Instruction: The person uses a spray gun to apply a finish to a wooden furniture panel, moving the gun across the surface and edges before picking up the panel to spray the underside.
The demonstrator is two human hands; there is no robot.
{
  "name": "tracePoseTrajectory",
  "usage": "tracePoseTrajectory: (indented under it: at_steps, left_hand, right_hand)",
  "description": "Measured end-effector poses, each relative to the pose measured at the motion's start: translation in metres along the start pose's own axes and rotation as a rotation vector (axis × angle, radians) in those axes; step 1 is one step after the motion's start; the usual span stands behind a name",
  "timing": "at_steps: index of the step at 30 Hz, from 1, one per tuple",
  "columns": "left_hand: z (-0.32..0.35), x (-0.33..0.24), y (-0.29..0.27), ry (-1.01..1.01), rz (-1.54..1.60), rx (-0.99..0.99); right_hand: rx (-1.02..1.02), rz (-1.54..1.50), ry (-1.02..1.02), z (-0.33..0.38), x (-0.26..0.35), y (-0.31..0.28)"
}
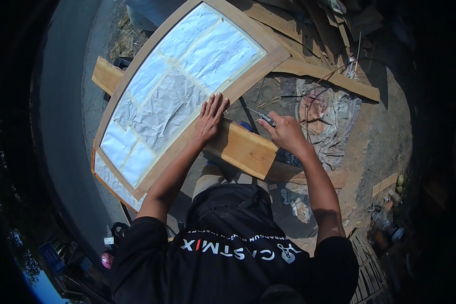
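A wooden frame (223,15) with a curved outer edge lies tilted before me, its panel covered with taped paper sheets (169,109). My left hand (212,119) lies flat on the frame's near right rail, fingers stretched toward the paper. To the right of that rail, my right hand (283,131) is closed round a slim tool (265,118) with a grey and dark handle. Its thin metal end points up and left, toward the frame's edge; it looks like a utility knife. Beneath the frame, a thick wooden plank (243,147) juts out toward me.
Another plank end (106,75) sticks out beyond the frame's left side. Crumpled, stained sheeting (329,121) lies on the ground at right, below a long board (329,78). Scrap wood is piled at the far right. A grey road (63,101) runs along the left.
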State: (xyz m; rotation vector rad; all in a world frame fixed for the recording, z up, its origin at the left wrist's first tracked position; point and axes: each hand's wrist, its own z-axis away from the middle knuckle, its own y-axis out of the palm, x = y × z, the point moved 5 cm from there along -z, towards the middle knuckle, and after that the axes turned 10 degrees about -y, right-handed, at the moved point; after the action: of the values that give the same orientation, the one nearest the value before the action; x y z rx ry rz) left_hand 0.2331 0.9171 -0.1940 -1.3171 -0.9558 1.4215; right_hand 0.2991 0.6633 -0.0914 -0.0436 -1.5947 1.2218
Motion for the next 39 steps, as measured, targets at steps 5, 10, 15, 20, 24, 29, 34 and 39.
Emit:
tracePoseTrajectory:
  at_steps: [5, 10, 15, 20, 24, 29, 34, 39]
  left_hand:
    - [0.116, 0.044, -0.009, -0.244, 0.029, -0.066]
    - [0.261, 0.088, -0.002, -0.540, 0.094, -0.241]
    - [0.415, 0.110, 0.016, -0.764, 0.154, -0.401]
    - [0.567, 0.115, 0.053, -0.925, 0.248, -0.505]
    - [0.690, 0.105, 0.139, -1.080, 0.436, -0.368]
    - [0.881, 0.061, 0.262, -1.661, 0.769, 0.121]
    - [0.933, 0.005, 0.303, -1.663, 0.730, 0.369]
    - [0.865, -0.004, 0.299, -1.522, 0.834, 0.301]
  right_hand:
    - [0.164, -0.043, -0.289, 0.023, 0.113, 0.082]
    - [0.112, 0.208, -0.276, 0.049, 0.171, 0.149]
    - [0.191, 0.235, -0.494, 0.103, 0.249, 0.253]
    - [0.271, 0.415, -0.700, 0.128, 0.335, 0.365]
    - [0.385, 0.421, -0.847, 0.150, 0.405, 0.445]
    - [0.311, 0.255, -1.056, 0.181, 0.505, 0.470]
    - [0.218, 0.378, -0.682, 0.144, 0.445, 0.404]
    - [0.029, 0.447, -0.346, 0.106, 0.300, 0.265]
